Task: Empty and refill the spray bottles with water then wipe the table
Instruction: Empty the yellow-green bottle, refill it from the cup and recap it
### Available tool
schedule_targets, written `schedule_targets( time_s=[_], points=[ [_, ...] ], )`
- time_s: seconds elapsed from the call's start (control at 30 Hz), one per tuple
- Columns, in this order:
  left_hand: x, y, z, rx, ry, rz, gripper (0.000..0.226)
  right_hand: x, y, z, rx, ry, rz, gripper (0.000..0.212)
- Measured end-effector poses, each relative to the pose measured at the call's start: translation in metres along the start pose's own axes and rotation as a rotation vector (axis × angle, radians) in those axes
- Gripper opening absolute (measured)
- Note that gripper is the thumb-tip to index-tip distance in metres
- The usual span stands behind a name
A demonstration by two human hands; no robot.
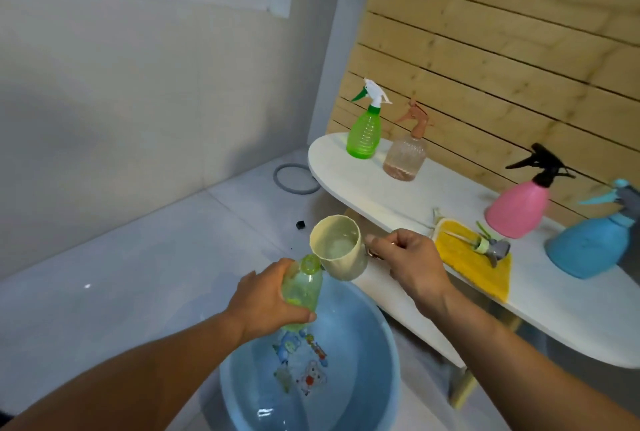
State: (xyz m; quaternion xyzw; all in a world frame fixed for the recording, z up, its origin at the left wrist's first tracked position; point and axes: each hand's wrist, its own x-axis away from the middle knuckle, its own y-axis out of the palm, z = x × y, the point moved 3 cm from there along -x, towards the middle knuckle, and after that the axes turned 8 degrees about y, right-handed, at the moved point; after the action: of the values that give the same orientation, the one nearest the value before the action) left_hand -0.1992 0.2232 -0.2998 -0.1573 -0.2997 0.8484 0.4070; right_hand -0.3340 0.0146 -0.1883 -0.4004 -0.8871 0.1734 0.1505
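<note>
My left hand [266, 299] grips an uncapped pale green bottle [302, 287], tilted over the blue basin [377, 361]. My right hand [405, 259] holds a cream cup [341, 254] by its handle. The cup is tipped, with its lip touching the bottle's mouth. On the white table [561, 323] lies a yellow cloth [481, 266]. A loose spray head [491, 246] rests on the cloth.
Four capped spray bottles stand on the table: green [364, 131], clear peach [406, 153], pink [519, 210] and blue [588, 247]. A wooden slat wall backs the table. A grey ring [294, 178] lies on the tiled floor. The basin holds water.
</note>
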Motion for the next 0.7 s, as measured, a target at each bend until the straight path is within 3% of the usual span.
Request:
schedule_targets(
  time_s=[0.23, 0.7],
  points=[
    [0.0, -0.013, 0.012, 0.0, 0.009, 0.002, 0.093, 0.006, -0.012, -0.033, 0.132, -0.178, 0.062, 0.037],
    [0.0, -0.018, 0.026, -0.02, 0.027, -0.002, 0.09, 0.028, -0.025, -0.062, 0.286, -0.278, 0.122, 0.029]
  ],
)
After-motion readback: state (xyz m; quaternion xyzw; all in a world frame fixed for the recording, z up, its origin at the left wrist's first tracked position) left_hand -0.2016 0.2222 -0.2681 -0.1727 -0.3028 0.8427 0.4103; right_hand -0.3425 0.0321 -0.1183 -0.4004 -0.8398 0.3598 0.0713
